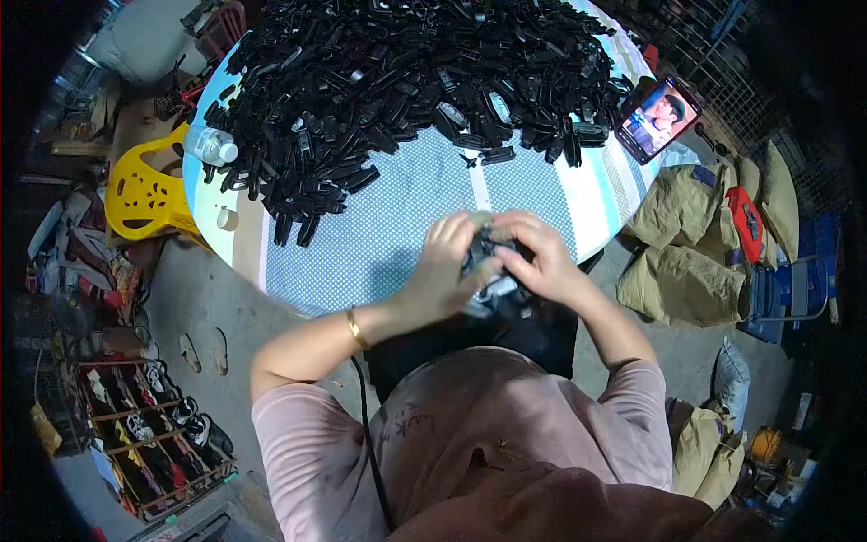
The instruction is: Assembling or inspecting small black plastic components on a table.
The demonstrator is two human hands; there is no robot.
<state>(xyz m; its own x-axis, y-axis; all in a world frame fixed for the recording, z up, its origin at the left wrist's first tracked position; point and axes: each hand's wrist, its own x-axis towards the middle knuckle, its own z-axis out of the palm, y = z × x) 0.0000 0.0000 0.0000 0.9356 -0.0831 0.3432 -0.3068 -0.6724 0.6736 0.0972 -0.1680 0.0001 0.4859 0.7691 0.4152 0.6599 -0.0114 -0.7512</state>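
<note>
Item: small black plastic part (488,257), held at the near edge of the surface (397,235), just above the person's lap. Both hands close on it together.

Left hand (442,271): fingers curled tight around the left side of the part; gold bangle (356,329) on the wrist.

Right hand (540,257): fingers wrapped over the top and right side of the part, fingertips meeting those of the left hand. Much of the part is hidden by the two hands; its exact shape cannot be told.

Surface: round, covered with a dotted blue-grey cloth edged in pale stripes. The far half carries a large loose heap of black plastic parts (406,81), spilling toward the left rim. A few strays lie apart from the heap, nearer the hands.

Containers:
- Clear plastic bottle (210,144), lying on its side at the left rim, touching the heap; contents cannot be told.
- Small white cap (228,219), on the left rim, apart from the bottle.
- Tan sacks (686,244), on the floor to the right, closed; contents not visible.
- Low wooden rack (153,434), floor at lower left, filled with shoes.

Other: phone (659,119), propped at the right rim, screen lit. Yellow plastic chair (144,194), left of the surface.
</note>
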